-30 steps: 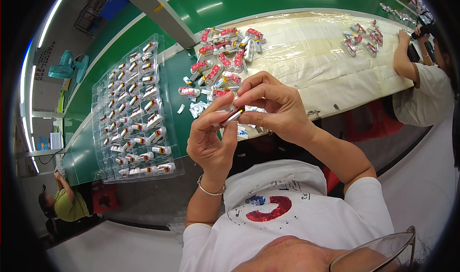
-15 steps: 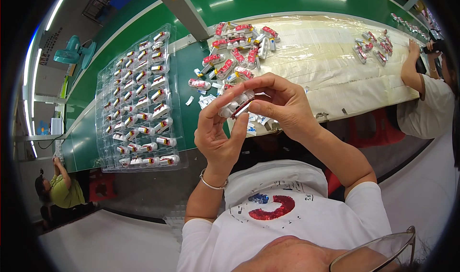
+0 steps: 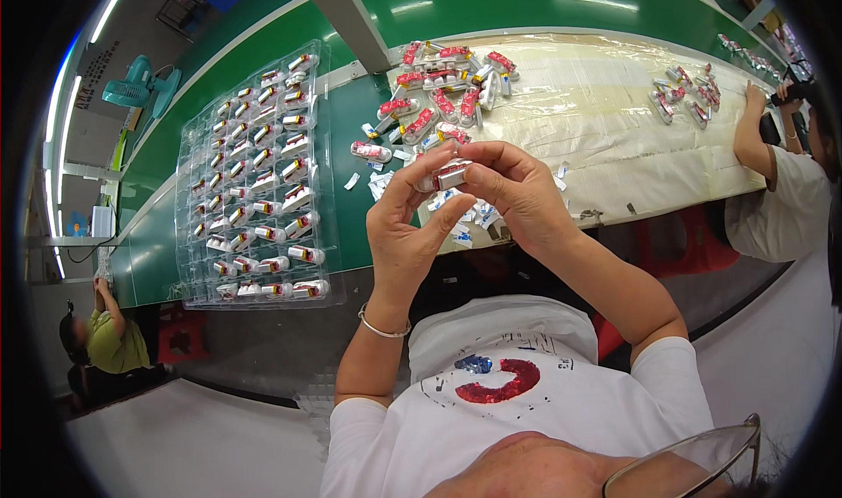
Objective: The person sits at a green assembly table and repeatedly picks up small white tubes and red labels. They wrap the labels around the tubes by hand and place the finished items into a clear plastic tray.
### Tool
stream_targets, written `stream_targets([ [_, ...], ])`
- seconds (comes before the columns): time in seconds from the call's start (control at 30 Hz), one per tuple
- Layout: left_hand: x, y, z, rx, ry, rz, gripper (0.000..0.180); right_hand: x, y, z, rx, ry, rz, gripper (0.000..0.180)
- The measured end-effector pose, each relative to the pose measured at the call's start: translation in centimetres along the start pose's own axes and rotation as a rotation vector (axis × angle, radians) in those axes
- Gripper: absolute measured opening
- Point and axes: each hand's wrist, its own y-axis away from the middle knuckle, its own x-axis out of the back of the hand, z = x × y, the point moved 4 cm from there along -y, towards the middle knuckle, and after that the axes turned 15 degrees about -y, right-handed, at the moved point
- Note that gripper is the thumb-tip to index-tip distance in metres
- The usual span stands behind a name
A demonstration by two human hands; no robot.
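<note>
My left hand (image 3: 405,226) and my right hand (image 3: 517,191) meet in front of me above the table edge, both pinching one small white tube with a red band (image 3: 451,177). A pile of similar red-and-white tubes (image 3: 438,103) lies on the table just beyond my hands. To the left lies a clear plastic tray (image 3: 197,182) with rows of the same tubes set in its pockets. Small white scraps (image 3: 379,182) are scattered on the green surface (image 3: 342,226) near my hands.
A pale plastic sheet (image 3: 605,121) covers the table's right part. Another person (image 3: 781,191) sits at the right end beside a second heap of tubes (image 3: 684,99). A person in a green top (image 3: 110,340) sits at the lower left. A teal fan (image 3: 132,85) stands far left.
The tube between my fingers has turned from slanted to nearly level, and my hands sit slightly lower over the table edge. The view has shifted a little.
</note>
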Motion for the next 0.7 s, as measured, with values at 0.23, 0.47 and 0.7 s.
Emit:
stream_targets([
  [0.23,1.4,0.0,-1.5,0.254,0.143,0.024,0.032,0.0,0.0,-0.2,-0.072,-0.014,0.002,0.027],
  [0.47,1.3,0.1,-1.1,0.23,0.234,0.035,0.033,-0.2,0.1,-0.5,-0.057,0.061,-0.048,0.026],
  [0.7,1.3,0.3,-1.4,0.213,0.167,0.08,0.027,-0.7,0.2,-1.0,-0.027,0.141,-0.066,0.026],
])
